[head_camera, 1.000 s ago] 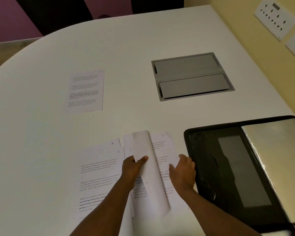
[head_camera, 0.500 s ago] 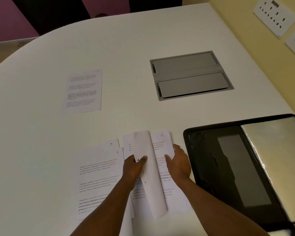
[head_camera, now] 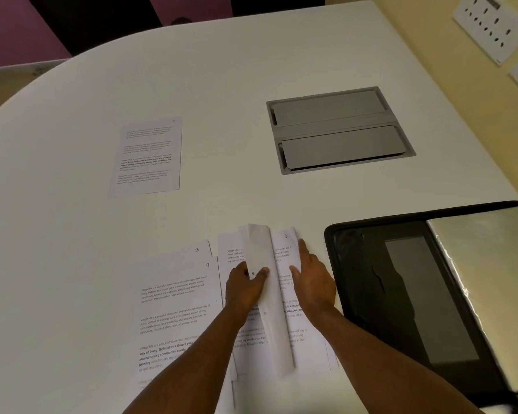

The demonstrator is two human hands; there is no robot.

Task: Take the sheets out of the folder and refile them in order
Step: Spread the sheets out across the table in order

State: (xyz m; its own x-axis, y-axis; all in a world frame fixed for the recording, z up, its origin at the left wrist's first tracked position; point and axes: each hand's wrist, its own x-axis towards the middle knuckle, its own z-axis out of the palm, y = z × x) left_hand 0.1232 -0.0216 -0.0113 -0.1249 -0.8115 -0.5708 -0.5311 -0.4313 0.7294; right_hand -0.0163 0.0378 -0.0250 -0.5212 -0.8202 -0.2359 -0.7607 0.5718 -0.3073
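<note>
Nearest, at about six o'clock on the white table (head_camera: pixel 72 264), lies a loose stack of printed sheets (head_camera: pixel 308 336) with its long axis running from six toward twelve, text heads at the far end. The left hand (head_camera: pixel 245 286) pinches a curled sheet (head_camera: pixel 266 294) between thumb and fingers, so that it stands up as a long roll along the same axis. The right hand (head_camera: pixel 313 282) lies flat and spread on the stack just beside the roll, fingers pointing toward twelve, gripping nothing. Since a second ago this hand has slid from the stack's right edge farther up the page, and the roll has tightened and drawn closer to upright, while the left hand's pinch has stayed.

Toward eight o'clock, touching the stack's left edge, two overlapping sheets (head_camera: pixel 174 297) lie flat, hand-marked 3 and 9 at their far right corners, long axis likewise toward twelve.

At three to four o'clock the black folder (head_camera: pixel 356 264) lies open beside the stack. Its left half shows a dark pocket; its right half holds a pale glossy sleeve (head_camera: pixel 491 279). Whether any sheets remain in it cannot be told.

Farther off, at eleven o'clock, a single printed sheet (head_camera: pixel 148 156) lies alone, well apart from the rest. At one o'clock a grey cable hatch (head_camera: pixel 338 130) is set into the tabletop, both flaps closed.
</note>
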